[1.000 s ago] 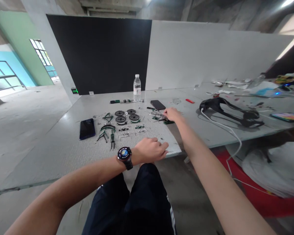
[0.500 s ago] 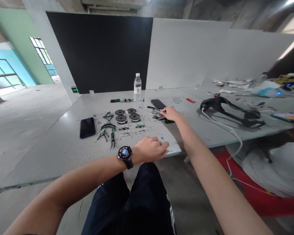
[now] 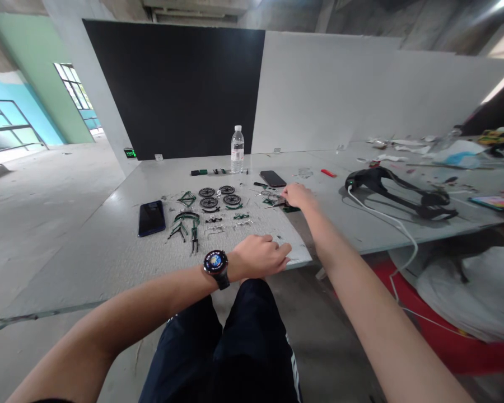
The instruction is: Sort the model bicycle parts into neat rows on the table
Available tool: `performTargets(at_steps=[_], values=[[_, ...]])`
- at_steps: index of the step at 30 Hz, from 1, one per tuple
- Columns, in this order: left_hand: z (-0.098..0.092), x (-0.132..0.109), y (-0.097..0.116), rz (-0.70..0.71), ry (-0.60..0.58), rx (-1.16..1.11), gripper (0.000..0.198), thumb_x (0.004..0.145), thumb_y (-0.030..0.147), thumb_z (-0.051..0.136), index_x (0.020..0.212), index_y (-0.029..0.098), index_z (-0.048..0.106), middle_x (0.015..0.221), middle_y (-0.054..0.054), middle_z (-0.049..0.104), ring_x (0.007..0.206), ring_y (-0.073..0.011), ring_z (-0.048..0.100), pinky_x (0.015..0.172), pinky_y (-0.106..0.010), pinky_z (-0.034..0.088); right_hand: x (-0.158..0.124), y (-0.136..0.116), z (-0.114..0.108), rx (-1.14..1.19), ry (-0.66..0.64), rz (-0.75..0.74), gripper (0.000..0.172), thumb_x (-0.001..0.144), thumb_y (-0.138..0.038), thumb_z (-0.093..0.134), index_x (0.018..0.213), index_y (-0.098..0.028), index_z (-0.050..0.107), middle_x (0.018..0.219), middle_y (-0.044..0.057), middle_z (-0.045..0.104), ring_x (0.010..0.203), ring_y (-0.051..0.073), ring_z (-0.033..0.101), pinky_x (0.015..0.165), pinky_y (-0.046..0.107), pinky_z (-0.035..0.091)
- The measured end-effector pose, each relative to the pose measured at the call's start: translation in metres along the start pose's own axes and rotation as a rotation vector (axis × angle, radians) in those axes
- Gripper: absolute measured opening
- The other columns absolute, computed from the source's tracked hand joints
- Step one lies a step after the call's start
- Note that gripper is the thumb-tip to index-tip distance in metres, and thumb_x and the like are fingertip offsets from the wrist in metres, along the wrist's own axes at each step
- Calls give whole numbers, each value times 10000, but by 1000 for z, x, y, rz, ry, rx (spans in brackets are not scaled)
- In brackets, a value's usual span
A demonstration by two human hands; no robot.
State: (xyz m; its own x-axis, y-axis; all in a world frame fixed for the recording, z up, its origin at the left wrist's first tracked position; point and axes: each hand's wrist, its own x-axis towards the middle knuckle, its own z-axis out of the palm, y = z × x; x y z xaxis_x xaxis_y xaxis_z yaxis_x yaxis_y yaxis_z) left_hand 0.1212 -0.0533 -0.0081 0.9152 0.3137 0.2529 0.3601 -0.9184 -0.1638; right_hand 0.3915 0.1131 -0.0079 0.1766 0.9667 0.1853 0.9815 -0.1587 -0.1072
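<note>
My left hand [image 3: 261, 256], with a watch [image 3: 215, 262] on its wrist, rests at the table's front edge. Its fingers are curled and nothing shows in them. Farther forward, my right hand [image 3: 299, 196] has its fingertips pressed together over small tools and parts; whatever they hold is too small to make out. Beside those fingertips lie thin metal tools with loop handles [image 3: 273, 198] and a dark green piece [image 3: 292, 209]. To the left are several black spoked toy wheels [image 3: 209, 202], a green bicycle frame piece [image 3: 187, 198], a curved green part [image 3: 187, 216] and a fork-shaped part [image 3: 195, 238].
A water bottle [image 3: 237, 150] stands behind the parts. One phone [image 3: 151, 218] lies left, another [image 3: 273, 178] behind my right hand. Right of it are a red object [image 3: 328, 173] and a black headset [image 3: 397, 190] with a white cable [image 3: 382, 218]. Panels [image 3: 185, 89] stand along the back.
My right hand has shifted slightly to the right among the small tools, its fingertips still together. The left hand stays at the table edge. The view has moved a little.
</note>
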Motion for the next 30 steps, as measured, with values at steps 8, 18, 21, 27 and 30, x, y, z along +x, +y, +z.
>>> performTargets(at_steps=[8, 18, 21, 27, 30], values=[[-1, 1, 0, 0, 0, 0, 293, 1078, 360, 351, 1123, 170, 570, 856, -71, 722, 895, -246, 690, 661, -323, 524, 0, 1, 1, 65, 58, 10, 312, 1033, -330, 468, 1156, -156, 696, 1240, 224, 679, 1136, 305, 619, 926, 404, 449], [-2, 1, 0, -2, -6, 4, 297, 1079, 356, 356, 1120, 165, 579, 863, -86, 726, 900, -236, 695, 671, -312, 523, -13, -21, -19, 343, 165, -129, 289, 1003, -238, 459, 1164, -167, 689, 1059, 128, 764, 966, 220, 682, 884, 321, 476], [-3, 2, 1, -10, -13, 7, 304, 1079, 358, 362, 1133, 156, 582, 872, -87, 727, 905, -246, 697, 659, -323, 528, -23, -34, -32, 411, 134, -228, 273, 978, -288, 522, 1111, -190, 740, 994, 92, 780, 897, 220, 698, 840, 328, 494], [-23, -11, 22, -51, -17, -8, 345, 1034, 462, 496, 1090, 141, 609, 935, -87, 716, 868, -247, 694, 626, -326, 525, -95, -68, -50, 589, -4, -475, 201, 928, -322, 604, 975, -243, 783, 913, 49, 781, 820, 218, 705, 711, 323, 514], [-34, -30, 37, -83, 18, 13, 434, 1021, 542, 481, 1021, 136, 636, 964, -108, 696, 915, -261, 663, 692, -346, 536, -139, -82, -44, 605, -76, -522, 218, 949, -352, 579, 946, -271, 781, 907, 34, 783, 779, 217, 702, 670, 331, 514]])
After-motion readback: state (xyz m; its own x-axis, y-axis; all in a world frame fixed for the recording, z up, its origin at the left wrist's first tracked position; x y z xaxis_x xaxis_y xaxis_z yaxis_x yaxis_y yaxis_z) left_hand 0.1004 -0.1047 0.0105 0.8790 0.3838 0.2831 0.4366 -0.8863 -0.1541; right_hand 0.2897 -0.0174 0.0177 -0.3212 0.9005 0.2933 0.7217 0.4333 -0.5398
